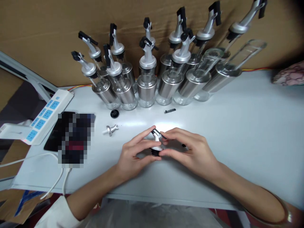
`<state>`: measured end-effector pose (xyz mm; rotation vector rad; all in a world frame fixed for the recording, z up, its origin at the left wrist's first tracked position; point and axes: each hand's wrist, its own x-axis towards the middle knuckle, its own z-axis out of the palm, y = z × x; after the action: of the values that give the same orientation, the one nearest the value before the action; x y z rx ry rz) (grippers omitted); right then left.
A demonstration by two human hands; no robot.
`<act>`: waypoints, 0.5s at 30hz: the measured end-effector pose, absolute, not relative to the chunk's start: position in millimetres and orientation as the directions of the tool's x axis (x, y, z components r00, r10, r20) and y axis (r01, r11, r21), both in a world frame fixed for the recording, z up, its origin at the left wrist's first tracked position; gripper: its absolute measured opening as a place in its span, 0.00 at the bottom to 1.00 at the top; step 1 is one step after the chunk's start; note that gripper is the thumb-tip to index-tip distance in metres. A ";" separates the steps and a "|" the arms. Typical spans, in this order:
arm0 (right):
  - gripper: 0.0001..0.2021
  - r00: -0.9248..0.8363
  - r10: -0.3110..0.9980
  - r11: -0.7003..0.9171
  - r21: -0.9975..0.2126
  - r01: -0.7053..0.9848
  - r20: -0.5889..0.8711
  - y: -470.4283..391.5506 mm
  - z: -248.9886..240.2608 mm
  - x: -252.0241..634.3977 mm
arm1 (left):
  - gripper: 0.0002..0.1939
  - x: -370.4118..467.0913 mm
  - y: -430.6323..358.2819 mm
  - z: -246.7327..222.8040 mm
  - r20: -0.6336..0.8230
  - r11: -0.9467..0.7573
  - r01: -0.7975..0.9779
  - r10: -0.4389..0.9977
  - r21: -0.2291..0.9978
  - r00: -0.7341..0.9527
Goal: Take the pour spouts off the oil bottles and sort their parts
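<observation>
A silver pour spout (pixel 156 139) with a black flip lever and a black rubber stopper is held above the table between both hands. My left hand (pixel 133 155) pinches it from the left, with fingers at the lever's top, the collar and the stopper. My right hand (pixel 193 152) grips it from the other side, index finger at the lever's end and thumb by the stopper. On the table to the left lie a bare silver spout (pixel 111 129) and a loose black stopper (pixel 114 113). Farther back is a small black lever (pixel 170 110). A small dark piece (pixel 184 145) shows partly behind my right hand.
Several glass bottles with steel sleeves (pixel 147 88) stand along the cardboard backing (pixel 54 38), most with spouts fitted. Two front bottles at right, one a spoutless bottle (pixel 192 84), have open necks. At left are a power strip (pixel 47 115), a phone (pixel 77 139) and a white cable (pixel 60 177).
</observation>
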<state>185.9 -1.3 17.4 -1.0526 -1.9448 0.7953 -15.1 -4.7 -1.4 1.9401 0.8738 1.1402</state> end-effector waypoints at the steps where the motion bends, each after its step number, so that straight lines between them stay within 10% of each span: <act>1: 0.09 -0.359 0.877 0.452 -0.803 0.388 0.320 -1.7 18.0 185.4 | 0.14 -15.0 -4.7 -1.4 0.419 -0.514 0.192 0.824 0.836 0.382; 15: 0.06 -0.391 0.833 0.538 -0.733 0.415 0.391 -4.7 18.2 185.5 | 0.14 -14.4 -4.5 -3.4 0.417 -0.499 0.169 0.833 0.850 0.364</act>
<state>185.5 -4.7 18.2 -1.0091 -2.0088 0.6932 -14.4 -4.5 -3.4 1.8982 0.8696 1.1570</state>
